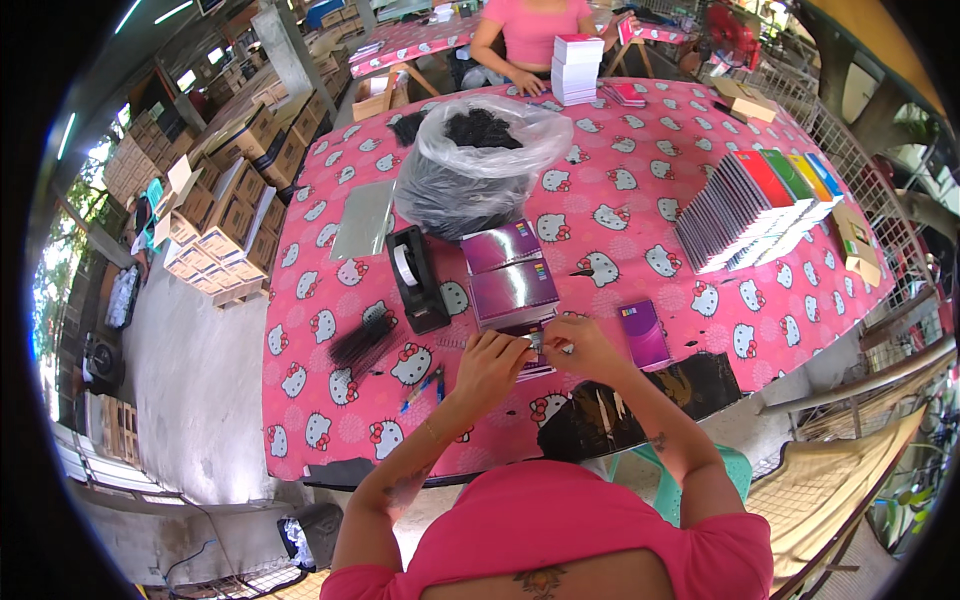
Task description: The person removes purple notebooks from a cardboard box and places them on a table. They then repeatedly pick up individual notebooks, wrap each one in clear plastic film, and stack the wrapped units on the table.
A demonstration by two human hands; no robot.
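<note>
At the near edge of the table, my left hand (pixel 492 362) is closed on a purple notebook (pixel 530 370), its fingers along the left side. Close to its right, my right hand (pixel 582 348) has its fingertips pinched together over the same notebook. A small pale piece shows between the two hands, too small to name. Directly beyond them rises a stack of purple notebooks (pixel 512 288). A black tape dispenser (pixel 415 280) stands to the left of the stack. Another purple notebook (pixel 643 333) lies flat to the right of my right hand.
Thin black binding coils (pixel 365 342) and a pair of pliers (pixel 425 388) lie at left. Beyond the stack sits a clear bag (pixel 470 190) of black coils beside plastic sheets (pixel 362 222). Spiral notebooks (pixel 740 215) stand at right. Across the table, a person handles a notebook pile (pixel 576 75).
</note>
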